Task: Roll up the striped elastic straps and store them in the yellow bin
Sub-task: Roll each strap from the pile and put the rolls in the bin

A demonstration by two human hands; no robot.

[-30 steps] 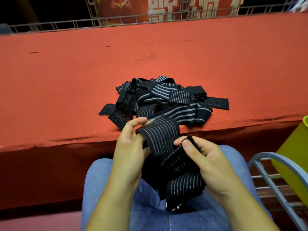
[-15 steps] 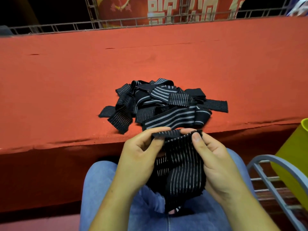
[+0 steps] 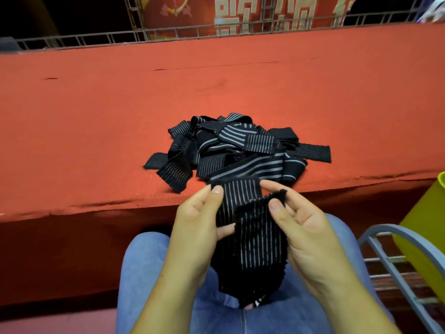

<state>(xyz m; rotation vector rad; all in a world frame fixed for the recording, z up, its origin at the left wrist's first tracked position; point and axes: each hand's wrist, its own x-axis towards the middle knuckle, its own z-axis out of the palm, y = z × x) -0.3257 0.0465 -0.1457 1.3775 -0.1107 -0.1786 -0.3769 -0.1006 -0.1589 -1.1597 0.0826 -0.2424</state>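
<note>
Head view: the person sits at a red cloth-covered table (image 3: 96,131) with one striped elastic strap (image 3: 255,249) held up over the lap, just in front of the table edge. The left hand (image 3: 199,227) pinches the strap's upper edge between thumb and fingers. The right hand (image 3: 305,232) pinches a free end that is folded forward across the strap, thumb on top. Both hands grip this same strap. The rest of its length hangs down between the wrists onto the jeans (image 3: 144,273).

This looks like the very start of a roll: an end has been found and doubled over, but no tight coil has formed yet. Next, the folded end likely needs tucking in on itself and turning over and over, with the left hand feeding the slack under light tension so the elastic winds evenly rather than twisting.

A tangled pile of straps (image 3: 236,148) lies on the table just beyond the hands, so much of the job appears to remain. The yellow bin (image 3: 428,213) stands to the person's right, below table height, behind a grey metal chair frame (image 3: 395,239). Its inside is out of sight, so whether any rolls are stored cannot be told.
</note>
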